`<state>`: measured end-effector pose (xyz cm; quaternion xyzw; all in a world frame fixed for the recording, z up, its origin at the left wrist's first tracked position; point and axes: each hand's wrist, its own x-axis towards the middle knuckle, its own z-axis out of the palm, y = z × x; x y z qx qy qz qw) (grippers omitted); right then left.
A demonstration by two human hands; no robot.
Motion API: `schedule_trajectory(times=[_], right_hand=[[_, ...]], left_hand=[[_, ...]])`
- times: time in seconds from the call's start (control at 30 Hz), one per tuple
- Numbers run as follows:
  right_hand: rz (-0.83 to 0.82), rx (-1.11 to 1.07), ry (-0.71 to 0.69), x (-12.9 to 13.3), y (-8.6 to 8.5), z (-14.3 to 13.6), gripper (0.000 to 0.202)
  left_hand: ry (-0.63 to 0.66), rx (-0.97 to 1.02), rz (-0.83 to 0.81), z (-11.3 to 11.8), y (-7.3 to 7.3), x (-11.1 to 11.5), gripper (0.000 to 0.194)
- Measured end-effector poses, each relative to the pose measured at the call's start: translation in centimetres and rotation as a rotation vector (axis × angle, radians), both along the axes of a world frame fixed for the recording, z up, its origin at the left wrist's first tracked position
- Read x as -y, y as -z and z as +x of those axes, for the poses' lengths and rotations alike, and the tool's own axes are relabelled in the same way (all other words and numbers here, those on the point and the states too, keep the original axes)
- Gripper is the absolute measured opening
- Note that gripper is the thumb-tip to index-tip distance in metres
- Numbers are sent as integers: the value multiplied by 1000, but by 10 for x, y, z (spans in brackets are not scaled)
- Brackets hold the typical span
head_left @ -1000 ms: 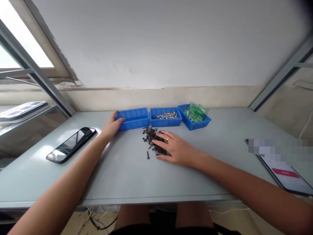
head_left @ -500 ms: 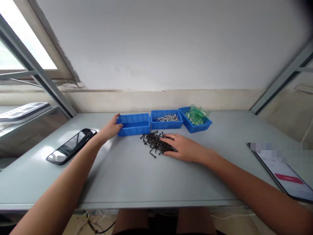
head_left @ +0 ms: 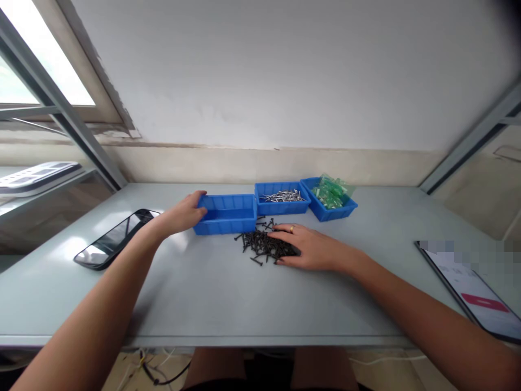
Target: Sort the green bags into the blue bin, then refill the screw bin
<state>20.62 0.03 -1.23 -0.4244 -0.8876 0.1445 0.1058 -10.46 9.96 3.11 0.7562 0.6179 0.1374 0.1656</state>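
"Under the right hand, what's there?"

"Loose dark screws, heaped on the worktop. The fingers are spread wide over the heap's right side; whether any screws are gripped beneath the palm, I can't tell."

"How would they handle?"

"Each one should be light and rigid, hard to harm, though a handful will weigh more and may prick. They'd likely roll and tangle, so I'd gather them with cupped fingers from the sides, or pinch a single one by its shank just below the head."

"And the left hand?"

"It holds the nearest blue bin by the left end, thumb over the rim, the other fingers largely hidden behind. That bin stands upright just behind the heap, its floor showing as bare blue plastic."

"Sturdy?"

"Fairly stiff, I'd guess, and light enough to skid if pushed. The end wall seems a sound place to take it; smooth plastic could slip under a loose pinch."

"Beyond the right hand?"

"A middle bin of silver nails, then an angled bin with green packets, probably soft and crinkly, rising above its rim."
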Motion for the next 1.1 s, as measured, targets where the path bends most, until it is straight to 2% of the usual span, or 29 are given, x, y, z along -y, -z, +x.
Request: schedule_trajectory(times=[0.13,0.23,0.3,0.4,0.47,0.53,0.57,0.63,0.7,0.77,0.83,0.9,1.0,1.1], right_hand=[[7,-25,4,0,0,2,61],[71,-66,-22,0,-5,5,58],[112,-75,-42,0,-11,7,46],[89,-8,-69,1,-18,8,22],[56,38,-95,1,-19,7,16],[45,49,-116,0,-17,6,15],[43,45,-124,0,-16,5,15],[43,30,-134,0,-14,4,16],[62,21,-129,0,-14,3,16],[107,-4,-105,1,-16,1,16],[136,-119,-48,4,-20,-3,15],[84,-342,39,7,-22,-8,12],[-120,-690,128,11,-21,-15,10],[-281,-843,145,9,-14,-19,11]], left_hand=[[-81,9,93,2,7,-5,69],[-133,34,155,3,13,-9,68],[-150,47,174,4,15,-9,66],[-141,50,174,9,14,-6,63],[-136,50,183,15,11,-1,61],[-130,62,264,23,6,8,60],[-99,89,415,28,3,13,57],[75,149,627,38,-4,27,43],[314,138,623,49,-7,42,28],[560,92,540,60,-5,56,24],[703,51,454,71,1,68,23],[709,60,397,80,8,76,23],[688,158,351,88,14,82,19],[637,237,355,90,15,83,13]])
